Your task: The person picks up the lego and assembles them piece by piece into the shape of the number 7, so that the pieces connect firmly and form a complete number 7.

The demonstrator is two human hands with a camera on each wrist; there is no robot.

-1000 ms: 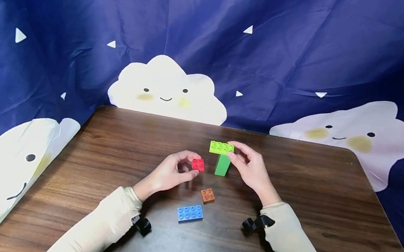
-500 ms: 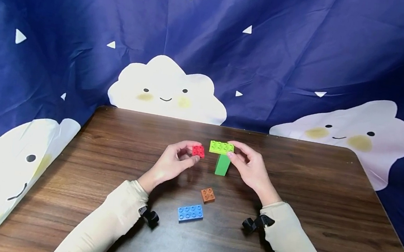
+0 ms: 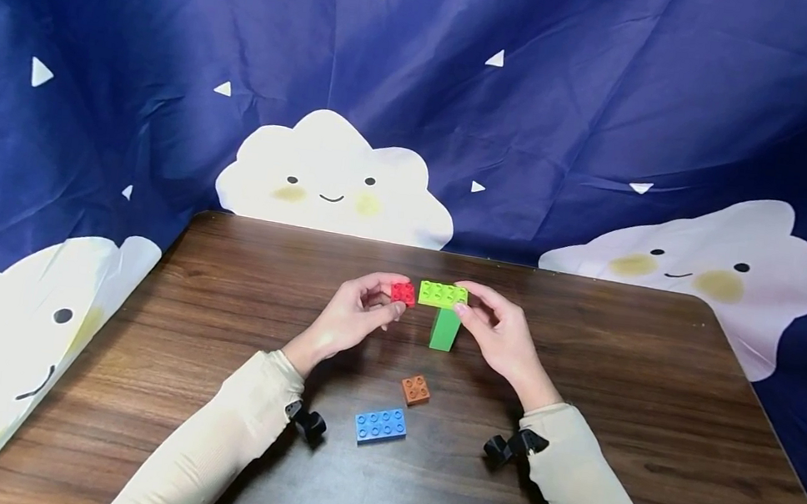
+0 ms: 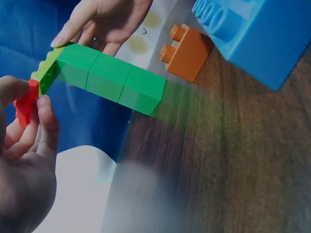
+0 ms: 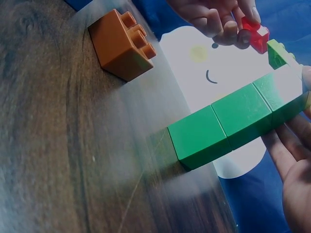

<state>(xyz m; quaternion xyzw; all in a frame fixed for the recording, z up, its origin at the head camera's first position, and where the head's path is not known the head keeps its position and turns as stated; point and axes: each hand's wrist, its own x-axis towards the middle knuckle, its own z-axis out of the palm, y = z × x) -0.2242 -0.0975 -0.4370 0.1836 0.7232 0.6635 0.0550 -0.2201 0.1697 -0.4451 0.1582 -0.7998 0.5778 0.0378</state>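
Between thumb and fingers, my left hand (image 3: 352, 313) pinches a small red toy brick (image 3: 403, 293) with studs on top. The red brick is raised above the table, just left of the end of a lime-green brick (image 3: 441, 294). That longer lime brick lies across the top of an upright column of three stacked green blocks (image 4: 110, 76), overhanging it to the left. My right hand (image 3: 502, 337) grips the lime brick's right end at the column's top, its thumb in front. In the right wrist view, the red brick (image 5: 256, 35) sits close to the lime brick's free end.
An orange-brown square brick (image 3: 415, 390) lies on the dark wooden table (image 3: 256, 284) in front of the column. Nearer to me is a longer blue brick (image 3: 380, 427). A blue curtain (image 3: 541, 118) with printed clouds hangs behind the table.
My left hand has carried the red brick away from me and up, then slightly right to beside the lime brick. The right hand, the column and the loose bricks stay put.
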